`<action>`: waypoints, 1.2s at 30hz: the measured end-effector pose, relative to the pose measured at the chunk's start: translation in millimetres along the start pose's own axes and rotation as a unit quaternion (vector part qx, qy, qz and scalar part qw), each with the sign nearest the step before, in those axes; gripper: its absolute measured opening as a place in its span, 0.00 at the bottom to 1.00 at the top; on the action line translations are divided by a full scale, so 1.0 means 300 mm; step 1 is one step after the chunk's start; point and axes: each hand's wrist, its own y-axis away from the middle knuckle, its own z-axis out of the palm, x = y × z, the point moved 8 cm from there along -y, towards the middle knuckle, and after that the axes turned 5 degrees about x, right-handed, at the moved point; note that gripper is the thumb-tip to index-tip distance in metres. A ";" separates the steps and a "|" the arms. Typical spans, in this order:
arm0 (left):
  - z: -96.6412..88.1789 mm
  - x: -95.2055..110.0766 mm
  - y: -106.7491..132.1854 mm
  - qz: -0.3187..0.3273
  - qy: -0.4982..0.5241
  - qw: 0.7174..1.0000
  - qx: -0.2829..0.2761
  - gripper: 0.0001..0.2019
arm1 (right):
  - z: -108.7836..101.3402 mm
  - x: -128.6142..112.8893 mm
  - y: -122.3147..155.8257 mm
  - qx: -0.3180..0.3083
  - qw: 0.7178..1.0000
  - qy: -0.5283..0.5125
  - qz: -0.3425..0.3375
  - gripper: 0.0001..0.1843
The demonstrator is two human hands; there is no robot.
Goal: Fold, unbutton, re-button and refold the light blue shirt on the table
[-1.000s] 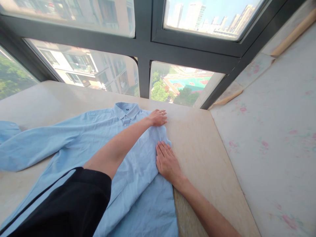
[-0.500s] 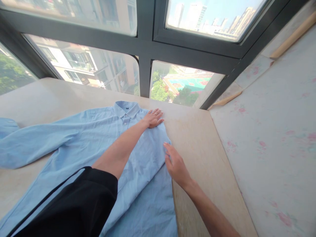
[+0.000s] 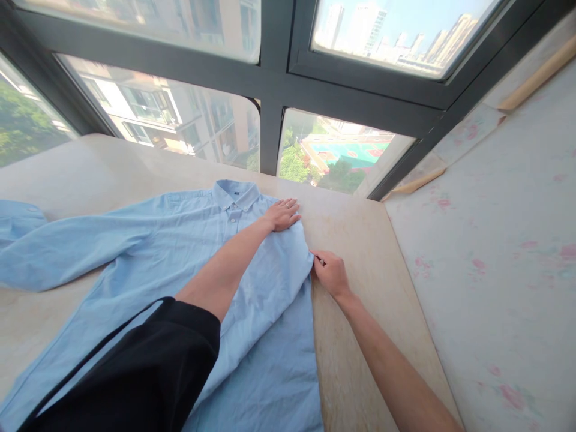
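Observation:
A light blue button-up shirt [image 3: 189,240] lies spread face up, its collar towards the window. One sleeve stretches out to the left; the other side is folded in across the body. My left hand [image 3: 283,215] rests flat on the shirt's right shoulder, fingers out, a ring on one finger. Lower down, my right hand [image 3: 332,273] is closed, pinching the folded edge of the shirt at the right between thumb and fingers. My left forearm and black sleeve hide part of the shirt's front.
The shirt lies on a pale marble-like window sill [image 3: 360,240]. Behind it stands a dark grey window frame [image 3: 270,90], with buildings and trees outside. To the right rises a wall with floral wallpaper [image 3: 490,282], peeling near the window.
My right hand has closed from loosely open to a pinch on the shirt's edge and drawn that edge slightly to the right. My left hand stays on the shoulder.

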 end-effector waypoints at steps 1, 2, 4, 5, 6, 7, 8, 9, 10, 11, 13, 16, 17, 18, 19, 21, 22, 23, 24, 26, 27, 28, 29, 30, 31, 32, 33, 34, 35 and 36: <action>0.001 -0.002 -0.001 0.000 0.002 1.000 0.001 0.31 | -0.005 0.002 0.011 0.002 1.000 0.010 0.013 0.19; 0.003 -0.004 -0.002 0.000 0.002 1.000 0.000 0.31 | -0.008 0.005 0.023 0.004 0.999 0.021 0.025 0.18; 0.007 -0.008 -0.004 -0.003 0.001 1.000 -0.004 0.31 | -0.014 0.011 0.044 0.008 0.998 0.045 0.043 0.17; 0.009 -0.010 -0.005 -0.004 0.001 1.000 -0.006 0.31 | -0.016 0.013 0.052 0.011 0.997 0.056 0.052 0.17; 0.010 -0.011 -0.006 -0.005 0.001 1.000 -0.008 0.31 | -0.017 0.015 0.056 0.015 0.996 0.064 0.062 0.16; 0.011 -0.012 -0.006 -0.005 0.002 1.000 -0.008 0.31 | -0.018 0.017 0.059 0.017 0.995 0.070 0.075 0.16; 0.011 -0.012 -0.007 -0.006 0.003 1.000 -0.007 0.31 | -0.019 0.020 0.059 0.017 0.993 0.070 0.089 0.15; 0.011 -0.012 -0.007 -0.006 0.005 1.000 -0.005 0.31 | -0.018 0.023 0.058 0.016 0.992 0.063 0.106 0.15; 0.011 -0.012 -0.007 -0.007 0.007 1.000 -0.005 0.31 | -0.017 0.026 0.058 0.016 0.991 0.050 0.123 0.16; 0.011 -0.012 -0.007 -0.008 0.008 1.000 -0.005 0.32 | -0.015 0.028 0.058 0.016 0.990 0.030 0.139 0.16; 0.013 -0.012 -0.007 -0.010 0.007 1.000 -0.006 0.32 | -0.008 0.032 0.061 0.019 0.986 -0.025 0.161 0.17; 0.015 -0.012 -0.007 -0.010 0.005 1.000 -0.005 0.32 | 0.026 0.030 0.074 -0.001 0.978 -0.139 0.158 0.24; 0.016 -0.012 -0.008 -0.009 0.005 1.000 -0.004 0.32 | 0.042 0.026 0.078 -0.014 0.972 -0.179 0.148 0.29; 0.016 -0.012 -0.008 -0.007 0.005 1.000 -0.001 0.32 | 0.055 0.023 0.083 -0.026 0.966 -0.215 0.138 0.33; 0.017 -0.012 -0.009 -0.005 0.005 1.000 0.002 0.32 | 0.066 0.023 0.086 -0.034 0.960 -0.244 0.132 0.36; 0.019 -0.013 -0.010 -0.002 0.002 1.000 0.007 0.32 | 0.076 0.033 0.090 -0.031 0.953 -0.267 0.141 0.38; 0.020 -0.014 -0.010 -0.001 0.000 1.000 0.008 0.32 | 0.077 0.041 0.090 -0.022 0.952 -0.261 0.155 0.38; 0.021 -0.014 -0.010 -0.001 -0.002 1.000 0.009 0.31 | 0.077 0.048 0.089 -0.012 0.954 -0.246 0.170 0.38; 0.021 -0.015 -0.010 -0.001 -0.004 1.000 0.010 0.31 | 0.075 0.050 0.087 0.000 0.958 -0.222 0.183 0.38; 0.019 -0.014 -0.010 0.001 -0.007 1.000 0.014 0.30 | 0.065 0.037 0.075 0.031 0.969 -0.156 0.188 0.36; 0.018 -0.012 -0.010 0.002 -0.008 1.000 0.017 0.30 | 0.060 0.021 0.066 0.047 0.975 -0.120 0.180 0.35; 0.016 -0.011 -0.010 0.003 -0.008 1.000 0.018 0.30 | 0.057 0.002 0.056 0.062 0.980 -0.085 0.167 0.33; 0.015 -0.011 -0.010 0.003 -0.009 1.000 0.019 0.30 | 0.056 -0.017 0.045 0.073 0.984 -0.052 0.154 0.32; 0.014 -0.010 -0.009 0.002 -0.010 1.000 0.019 0.30 | 0.058 -0.033 0.035 0.081 0.986 -0.023 0.143 0.31; 0.013 -0.010 -0.009 0.002 -0.010 1.000 0.019 0.30 | 0.060 -0.046 0.025 0.083 0.988 0.001 0.134 0.29; 0.012 -0.009 -0.009 0.002 -0.011 1.000 0.019 0.30 | 0.063 -0.055 0.015 0.081 0.989 0.019 0.125 0.27; 0.011 -0.008 -0.008 0.003 -0.010 1.000 0.020 0.30 | 0.064 -0.060 0.007 0.078 0.990 0.032 0.115 0.23; 0.010 -0.007 -0.008 0.004 -0.008 1.000 0.021 0.30 | 0.062 -0.064 0.000 0.074 0.991 0.041 0.104 0.19; 0.009 -0.007 -0.007 0.006 -0.006 1.000 0.022 0.30 | 0.057 -0.065 -0.004 0.071 0.992 0.046 0.093 0.17; 0.008 -0.006 -0.007 0.007 -0.005 1.000 0.022 0.30 | 0.049 -0.065 -0.005 0.070 0.993 0.049 0.083 0.16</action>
